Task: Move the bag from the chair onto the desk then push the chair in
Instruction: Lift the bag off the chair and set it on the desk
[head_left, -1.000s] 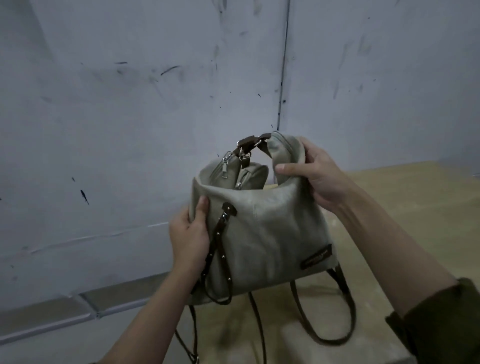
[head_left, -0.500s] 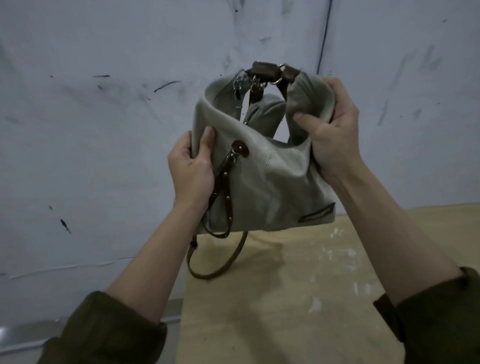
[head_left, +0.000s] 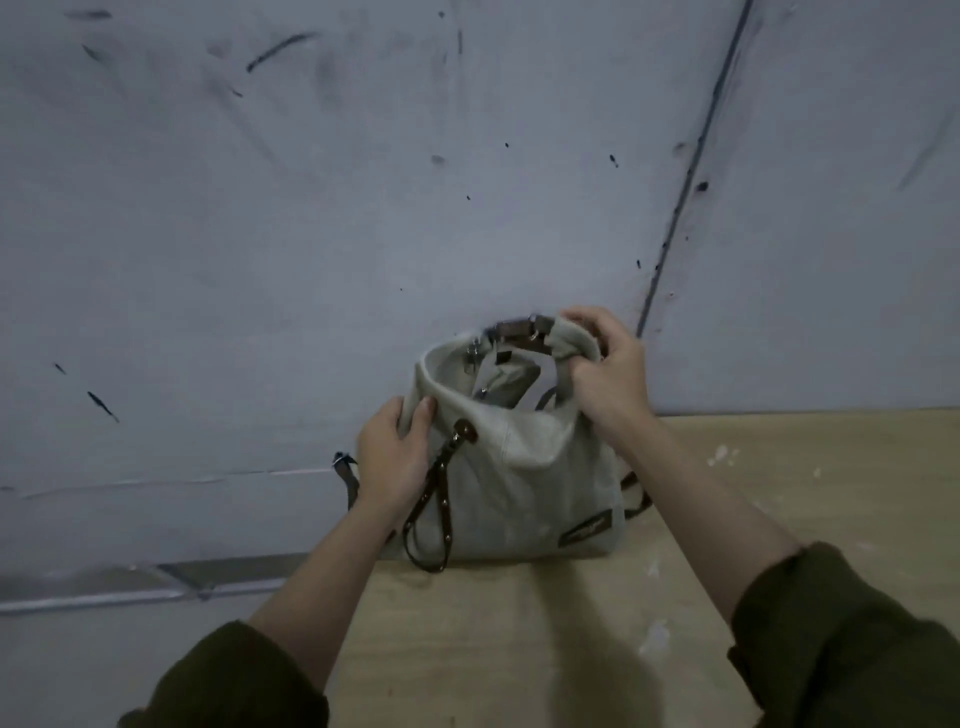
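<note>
A pale grey-green fabric bag (head_left: 524, 483) with brown studded straps rests upright on the light wooden desk (head_left: 675, 597), near its left edge and close to the wall. My left hand (head_left: 397, 457) grips the bag's left upper rim, thumb over the fabric. My right hand (head_left: 605, 374) is closed around the bag's top handle at its right end. A strap end hangs off the desk's left side. The chair is out of view.
A scuffed grey-white wall (head_left: 363, 208) stands right behind the desk, with a vertical seam (head_left: 685, 192) at the right. Left of the desk a metal rail (head_left: 130, 582) runs along the wall's base. White paint flecks mark the desk top.
The bag has come down from mid-air in front of the wall and now sits on the desk. Both hands kept their hold and lowered with it.
</note>
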